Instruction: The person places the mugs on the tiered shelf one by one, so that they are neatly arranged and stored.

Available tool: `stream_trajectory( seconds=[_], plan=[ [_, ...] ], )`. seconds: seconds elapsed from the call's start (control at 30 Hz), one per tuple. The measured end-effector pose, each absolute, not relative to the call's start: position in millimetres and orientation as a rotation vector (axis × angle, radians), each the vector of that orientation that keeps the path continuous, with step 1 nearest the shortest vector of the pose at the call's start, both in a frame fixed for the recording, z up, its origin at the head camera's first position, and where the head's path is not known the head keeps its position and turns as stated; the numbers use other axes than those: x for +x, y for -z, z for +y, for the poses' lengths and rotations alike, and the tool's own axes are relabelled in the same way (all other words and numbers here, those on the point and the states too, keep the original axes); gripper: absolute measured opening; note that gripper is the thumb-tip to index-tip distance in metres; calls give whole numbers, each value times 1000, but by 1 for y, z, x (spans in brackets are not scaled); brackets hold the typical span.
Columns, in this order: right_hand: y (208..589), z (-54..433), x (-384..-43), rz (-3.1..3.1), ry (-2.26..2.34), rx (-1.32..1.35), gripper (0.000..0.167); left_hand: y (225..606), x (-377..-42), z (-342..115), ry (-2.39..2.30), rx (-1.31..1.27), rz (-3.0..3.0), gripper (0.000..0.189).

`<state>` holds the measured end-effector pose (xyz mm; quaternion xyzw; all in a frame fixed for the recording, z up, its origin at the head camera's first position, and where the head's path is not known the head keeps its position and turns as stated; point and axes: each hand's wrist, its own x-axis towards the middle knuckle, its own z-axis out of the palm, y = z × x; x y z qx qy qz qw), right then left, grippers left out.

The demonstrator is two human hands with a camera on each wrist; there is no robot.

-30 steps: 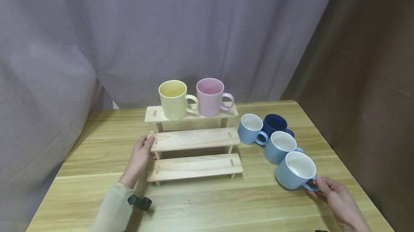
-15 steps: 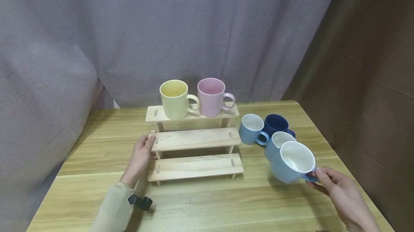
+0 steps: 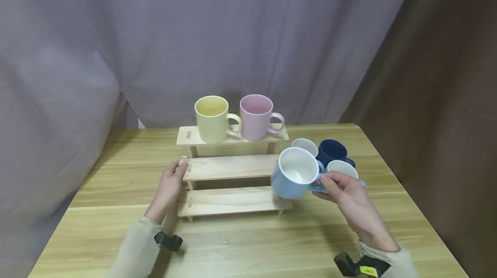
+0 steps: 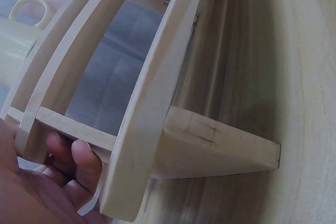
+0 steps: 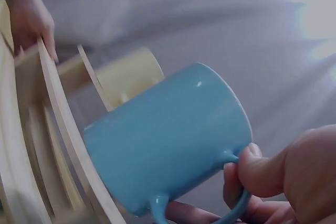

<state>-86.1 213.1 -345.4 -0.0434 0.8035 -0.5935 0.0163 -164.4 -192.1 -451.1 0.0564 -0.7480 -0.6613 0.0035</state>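
Note:
A light blue mug (image 3: 290, 181) with a white inside is held by its handle in my right hand (image 3: 351, 200), raised over the right end of the wooden rack's lower steps. In the right wrist view, thumb and fingers pinch the handle of the blue mug (image 5: 173, 135). My left hand (image 3: 169, 187) grips the left end of the middle step (image 3: 229, 167); the left wrist view has its fingers curled under the wood. On the top step (image 3: 186, 136) stand a yellow mug (image 3: 212, 123) and a pink mug (image 3: 255, 118), handles to the right.
Right of the rack stand a dark blue mug (image 3: 331, 151) and two light blue ones, the nearer mug (image 3: 342, 168) partly behind my right hand, the farther mug (image 3: 304, 145) partly behind the held one. A grey curtain (image 3: 194, 32) hangs behind the wooden table (image 3: 248, 252).
My right hand has lifted the light blue mug off the table and carried it left to the rack's right end. The left hand keeps its hold on the middle step.

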Motion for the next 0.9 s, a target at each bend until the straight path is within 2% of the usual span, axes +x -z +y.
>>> stream_trajectory(
  seconds=[0.2,0.43,0.9],
  plan=[
    [341,166,-113,2385,1870,-237,31,448,-166,-192,2063,168,-2347,47],
    [348,125,-139,2270,1915,-230,28,450,-166,-192,2064,155,-2356,47],
    [354,88,-158,2257,1885,-205,27,451,-164,-191,2073,179,-2342,45]
  ],
)
